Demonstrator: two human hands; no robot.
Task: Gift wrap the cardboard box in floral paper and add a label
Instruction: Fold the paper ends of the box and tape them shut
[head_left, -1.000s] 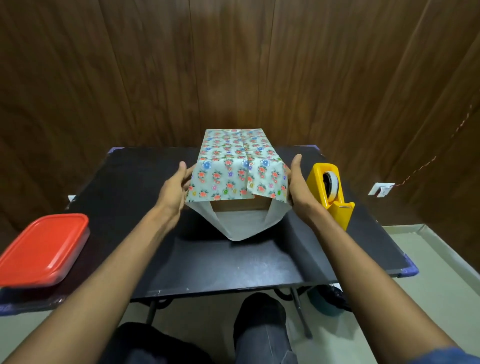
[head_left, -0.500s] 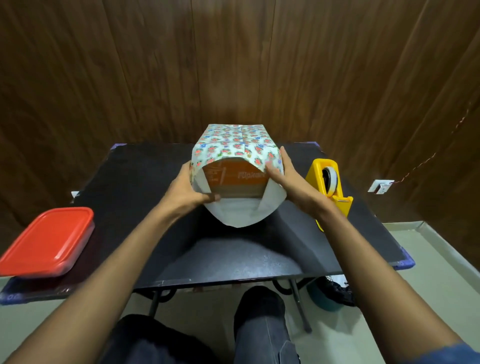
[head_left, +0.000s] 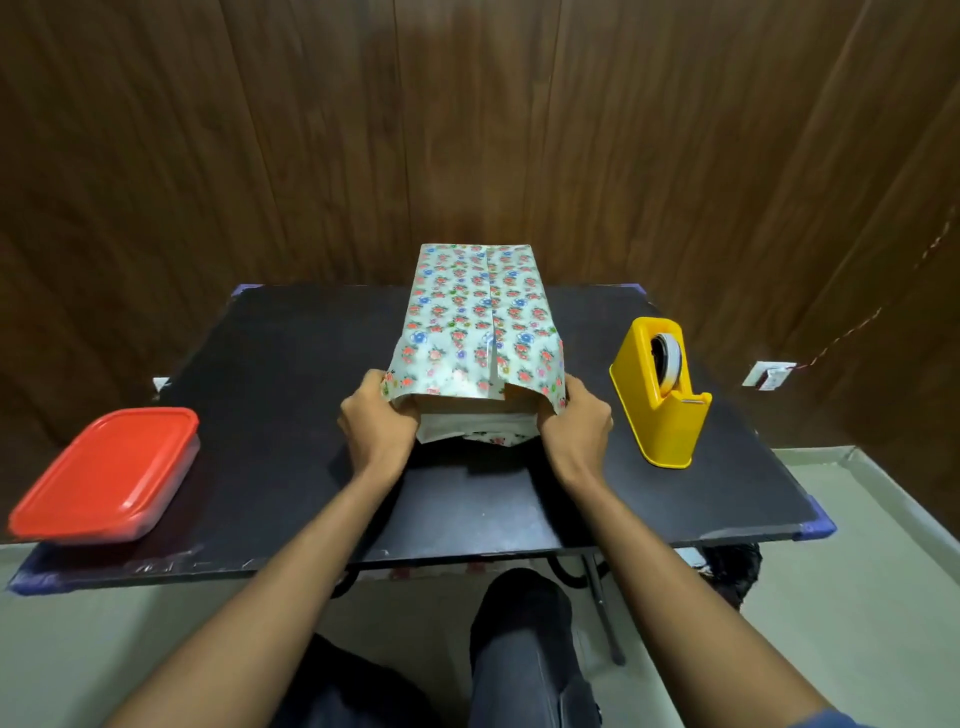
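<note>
The cardboard box lies in the middle of the black table (head_left: 270, 457), wrapped in floral paper (head_left: 467, 322) with a seam running down its top. Only a thin strip of brown cardboard box (head_left: 457, 404) shows under the paper at the near end. My left hand (head_left: 376, 426) grips the near left corner of the paper and my right hand (head_left: 574, 423) grips the near right corner. The white underside of the lower flap (head_left: 467, 428) lies folded between my hands. No label is in view.
A yellow tape dispenser (head_left: 660, 395) stands to the right of the box. A red-lidded container (head_left: 104, 475) sits at the table's near left corner. Wooden wall panels rise behind the table. My knees show below the near edge.
The box has gone from tilted up, with its open end toward me, to lying flat. Both hands have moved to the near corners and pressed the side flaps in.
</note>
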